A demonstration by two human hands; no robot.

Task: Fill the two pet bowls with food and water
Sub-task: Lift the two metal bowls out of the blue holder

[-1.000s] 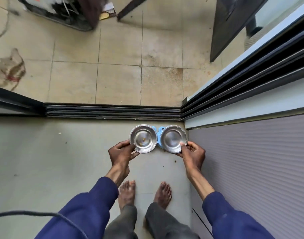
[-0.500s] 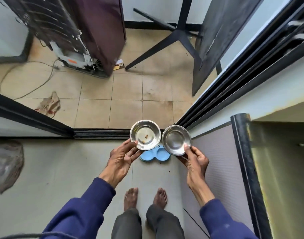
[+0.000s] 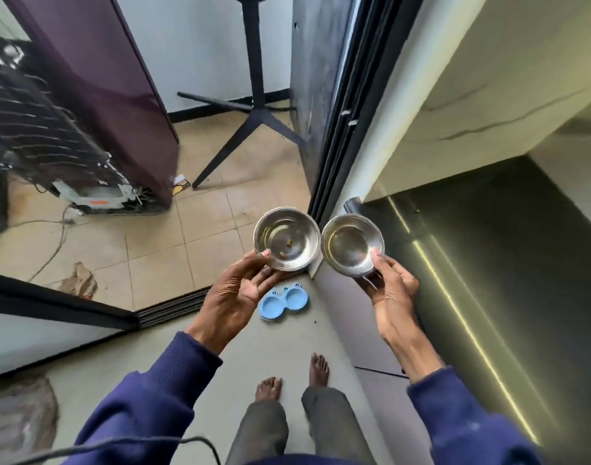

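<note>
Two round steel pet bowls are held up side by side in front of me. My left hand [image 3: 237, 293] grips the left steel bowl [image 3: 285, 237] from below, thumb on its rim; a couple of small food bits lie inside it. The right steel bowl [image 3: 351, 243] looks bare inside and sits in my right hand [image 3: 389, 285], thumb over its near rim. Far below on the grey floor lies the blue plastic double-bowl stand [image 3: 284, 302], both of its round wells bare.
A sliding-door track [image 3: 173, 308] separates the grey floor from a tiled room. There stand a dark purple fridge [image 3: 103, 105], seen from its back, and a black floor stand [image 3: 257, 115]. A dark door frame [image 3: 341, 122] and wall rise on the right. My bare feet [image 3: 317, 369] are below.
Both bowls were lifted out of the blue stand on the floor and raised high. The view rose with them, and the stand now lies far below.
</note>
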